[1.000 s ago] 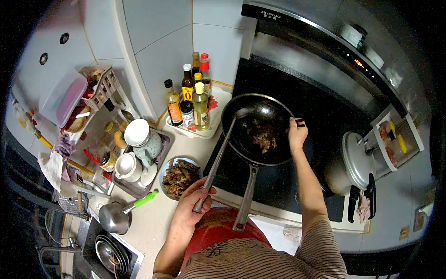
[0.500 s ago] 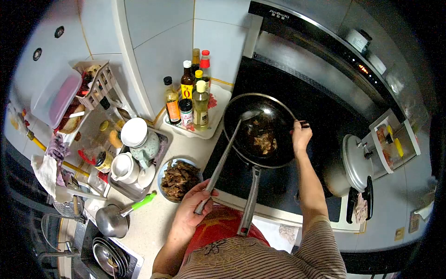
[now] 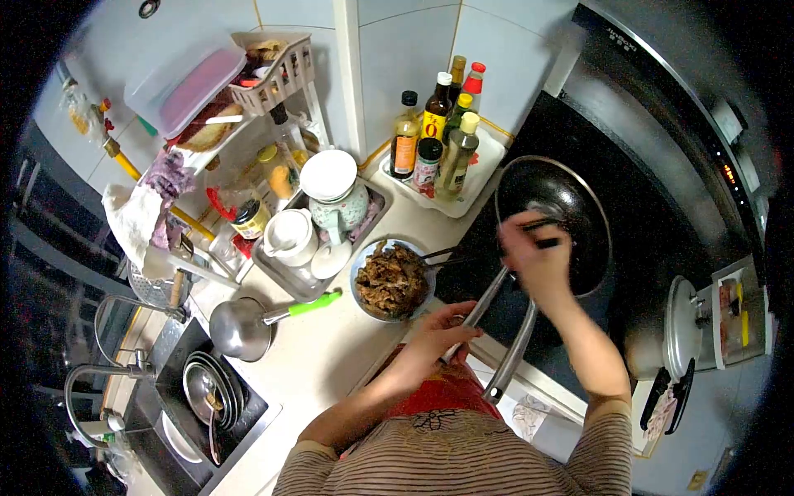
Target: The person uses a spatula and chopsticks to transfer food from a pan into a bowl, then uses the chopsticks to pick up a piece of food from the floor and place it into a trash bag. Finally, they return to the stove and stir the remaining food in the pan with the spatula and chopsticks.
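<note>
My left hand [image 3: 449, 332] is closed around the metal handle of a long-handled spatula [image 3: 488, 299], whose head reaches into the black wok [image 3: 583, 207]. Over the wok's near-left side is my right hand [image 3: 538, 252], blurred by motion, its fingers closed on dark chopsticks [image 3: 447, 257]. The chopstick tips reach left to the edge of a plate [image 3: 356, 291] heaped with brown cooked meat [image 3: 390, 279]. My right hand and forearm hide part of the wok's inside. The wok's handle [image 3: 514, 354] points toward my body.
Sauce bottles [image 3: 434, 116] stand on a white tray [image 3: 490, 169] behind the plate. Left are a metal tray with white lidded jars [image 3: 289, 236], a green-handled ladle [image 3: 241, 329] and a sink holding bowls [image 3: 211, 388]. A pressure cooker [image 3: 680, 331] stands right.
My right hand has moved from the wok's right rim left across it, bringing the chopsticks to the plate. My left hand keeps the spatula. The view has turned left.
</note>
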The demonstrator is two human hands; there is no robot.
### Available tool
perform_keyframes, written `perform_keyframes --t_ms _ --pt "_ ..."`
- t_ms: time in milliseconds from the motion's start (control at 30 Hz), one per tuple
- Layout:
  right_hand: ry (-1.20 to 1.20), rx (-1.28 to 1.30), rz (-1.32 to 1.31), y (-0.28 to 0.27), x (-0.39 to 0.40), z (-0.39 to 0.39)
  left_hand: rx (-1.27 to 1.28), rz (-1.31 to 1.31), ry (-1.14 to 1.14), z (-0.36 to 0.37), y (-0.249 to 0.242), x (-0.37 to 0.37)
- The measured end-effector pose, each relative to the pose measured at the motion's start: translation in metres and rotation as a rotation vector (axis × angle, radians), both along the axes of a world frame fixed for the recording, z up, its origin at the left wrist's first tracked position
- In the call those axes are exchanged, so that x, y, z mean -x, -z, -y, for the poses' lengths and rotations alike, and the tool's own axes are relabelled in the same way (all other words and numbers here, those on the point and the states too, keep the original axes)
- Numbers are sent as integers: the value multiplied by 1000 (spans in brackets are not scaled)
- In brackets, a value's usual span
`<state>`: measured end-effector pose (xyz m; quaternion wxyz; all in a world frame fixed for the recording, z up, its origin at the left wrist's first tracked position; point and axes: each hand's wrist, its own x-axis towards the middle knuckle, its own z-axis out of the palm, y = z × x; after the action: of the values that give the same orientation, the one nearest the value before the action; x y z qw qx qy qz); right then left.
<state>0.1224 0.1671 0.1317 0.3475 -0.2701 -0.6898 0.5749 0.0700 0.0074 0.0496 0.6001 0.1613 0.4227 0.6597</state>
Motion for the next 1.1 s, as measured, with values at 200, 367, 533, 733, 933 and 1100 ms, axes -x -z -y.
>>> perform_keyframes --t_ms 200,367,533,733,933,1100 --pt "-266 -387 219 58 61 20 -32 -175 30 7 0 -4" --pt "94 -206 -45 8 23 -26 3 -41 23 9 -16 3" --pt "622 -326 -367 -72 -85 -86 -98 12 -49 4 -1 14" --pt "749 -472 84 47 -108 -173 -70 34 -105 -2 -11 11" --pt "896 -320 224 81 -94 -194 -6 226 -111 -3 -8 12" --pt "936 -446 169 97 -92 -213 -40 360 -132 -6 6 11"
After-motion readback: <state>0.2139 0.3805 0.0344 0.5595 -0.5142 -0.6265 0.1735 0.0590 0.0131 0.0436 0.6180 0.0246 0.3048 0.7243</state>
